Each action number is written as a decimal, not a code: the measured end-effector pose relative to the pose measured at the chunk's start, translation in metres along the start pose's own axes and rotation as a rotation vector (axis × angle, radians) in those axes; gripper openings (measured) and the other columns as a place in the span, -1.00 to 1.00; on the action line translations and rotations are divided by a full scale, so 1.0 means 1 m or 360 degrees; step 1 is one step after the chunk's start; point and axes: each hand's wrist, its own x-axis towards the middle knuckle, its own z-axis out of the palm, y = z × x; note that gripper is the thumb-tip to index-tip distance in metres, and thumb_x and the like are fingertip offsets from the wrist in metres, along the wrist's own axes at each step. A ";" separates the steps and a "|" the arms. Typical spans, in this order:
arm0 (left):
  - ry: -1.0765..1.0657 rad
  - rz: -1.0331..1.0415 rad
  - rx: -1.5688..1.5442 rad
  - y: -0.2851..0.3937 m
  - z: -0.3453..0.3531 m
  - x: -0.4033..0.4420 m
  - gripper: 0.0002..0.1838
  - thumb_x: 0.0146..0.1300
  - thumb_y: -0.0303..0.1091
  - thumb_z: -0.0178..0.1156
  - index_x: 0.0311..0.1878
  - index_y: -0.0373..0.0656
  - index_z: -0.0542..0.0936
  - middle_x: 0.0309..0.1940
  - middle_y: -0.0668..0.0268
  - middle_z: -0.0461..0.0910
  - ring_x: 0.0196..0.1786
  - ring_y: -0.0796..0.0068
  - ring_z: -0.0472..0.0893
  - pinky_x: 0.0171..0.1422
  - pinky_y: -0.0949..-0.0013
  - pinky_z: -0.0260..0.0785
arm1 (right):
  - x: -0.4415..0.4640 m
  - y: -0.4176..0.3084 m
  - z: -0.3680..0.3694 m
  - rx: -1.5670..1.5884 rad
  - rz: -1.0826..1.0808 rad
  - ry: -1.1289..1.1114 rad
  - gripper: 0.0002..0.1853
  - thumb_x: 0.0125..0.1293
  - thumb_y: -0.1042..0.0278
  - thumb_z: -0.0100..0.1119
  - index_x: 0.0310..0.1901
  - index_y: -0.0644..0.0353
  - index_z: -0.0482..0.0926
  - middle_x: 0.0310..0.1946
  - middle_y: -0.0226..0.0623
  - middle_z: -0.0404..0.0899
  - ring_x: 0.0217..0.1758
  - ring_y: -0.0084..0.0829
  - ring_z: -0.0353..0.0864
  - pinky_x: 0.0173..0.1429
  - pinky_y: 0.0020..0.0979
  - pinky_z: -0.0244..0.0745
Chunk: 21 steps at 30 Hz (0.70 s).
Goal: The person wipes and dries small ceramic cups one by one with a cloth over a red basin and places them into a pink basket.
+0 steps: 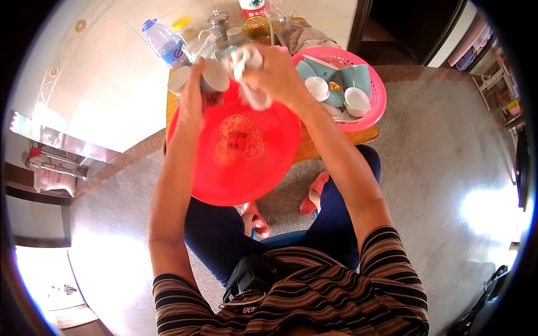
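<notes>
My left hand is closed around a pale cup, held up over the far left part of a red plastic basin. A crumpled white cloth is bunched in my right hand, just to the right of the cup. Slight blur covers the cloth and the fingers around it. Another pale cup shows just left of my left hand, partly hidden by it. The basin has a gold heart print on its floor.
A pink basket of light-blue and white cups stands right of the basin on a wooden table. Behind are a blue-capped water bottle, a yellow-lidded jar, a metal-lidded pot and a beige towel.
</notes>
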 end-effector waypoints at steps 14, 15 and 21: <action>0.0252 -0.0113 0.0084 -0.022 -0.032 0.029 -0.42 0.32 0.27 -0.10 -0.16 -0.12 0.54 -0.57 0.28 0.51 -0.64 0.49 0.45 -0.64 0.44 0.24 | 0.068 0.048 0.066 0.0447 0.0194 -0.0373 -0.80 0.20 0.27 0.06 -0.30 0.21 0.58 -0.43 -0.17 0.64 -0.40 -0.38 0.63 -0.39 -0.43 0.49; 0.0279 -0.0130 0.0054 -0.020 -0.033 0.030 -0.42 0.32 0.27 -0.10 -0.16 -0.12 0.54 -0.57 0.28 0.51 -0.64 0.49 0.45 -0.64 0.44 0.24 | 0.062 0.050 0.064 0.0084 -0.0216 -0.0270 -0.80 0.17 0.25 0.08 -0.29 0.19 0.58 -0.46 -0.15 0.62 -0.41 -0.29 0.62 -0.35 -0.34 0.48; -0.0202 -0.0034 0.0191 -0.029 -0.048 0.044 -0.43 0.33 0.25 -0.12 -0.18 -0.12 0.55 -0.54 0.30 0.52 -0.61 0.51 0.47 -0.61 0.47 0.25 | 0.059 0.042 0.062 -0.0594 -0.0373 -0.0580 -0.74 0.10 0.15 0.12 -0.31 0.16 0.59 -0.46 -0.11 0.60 -0.37 -0.09 0.59 -0.22 -0.18 0.46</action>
